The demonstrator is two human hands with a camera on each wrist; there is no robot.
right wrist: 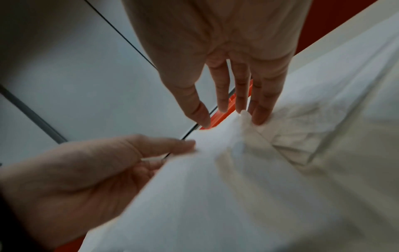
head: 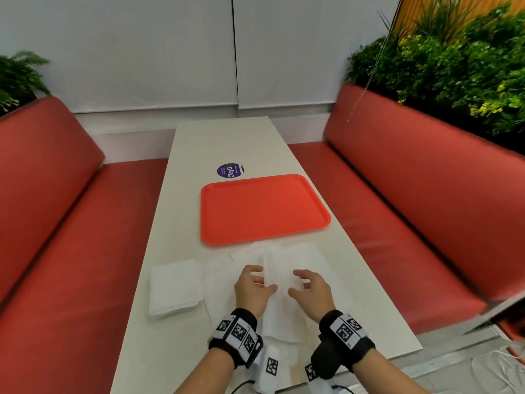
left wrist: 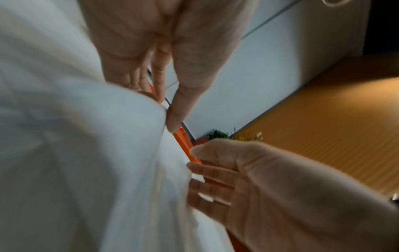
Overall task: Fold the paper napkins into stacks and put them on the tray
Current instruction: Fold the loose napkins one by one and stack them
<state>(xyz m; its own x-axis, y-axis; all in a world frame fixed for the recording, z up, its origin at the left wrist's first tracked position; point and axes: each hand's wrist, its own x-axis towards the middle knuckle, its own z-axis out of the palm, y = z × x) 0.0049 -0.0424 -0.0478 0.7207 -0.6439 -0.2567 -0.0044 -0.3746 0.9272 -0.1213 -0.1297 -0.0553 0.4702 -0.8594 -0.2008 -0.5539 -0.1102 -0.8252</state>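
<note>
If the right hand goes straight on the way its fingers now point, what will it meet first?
The raised napkin: the fingertips of the right hand touch it. Beyond lies the near rim of the orange tray, though depth is unclear.

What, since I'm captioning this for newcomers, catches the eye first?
The bright orange tray sits on the table between red benches. Nearer, the left hand pinches a rumpled white napkin while the right hand touches it with straight fingers. A folded stack lies to their left.
</note>
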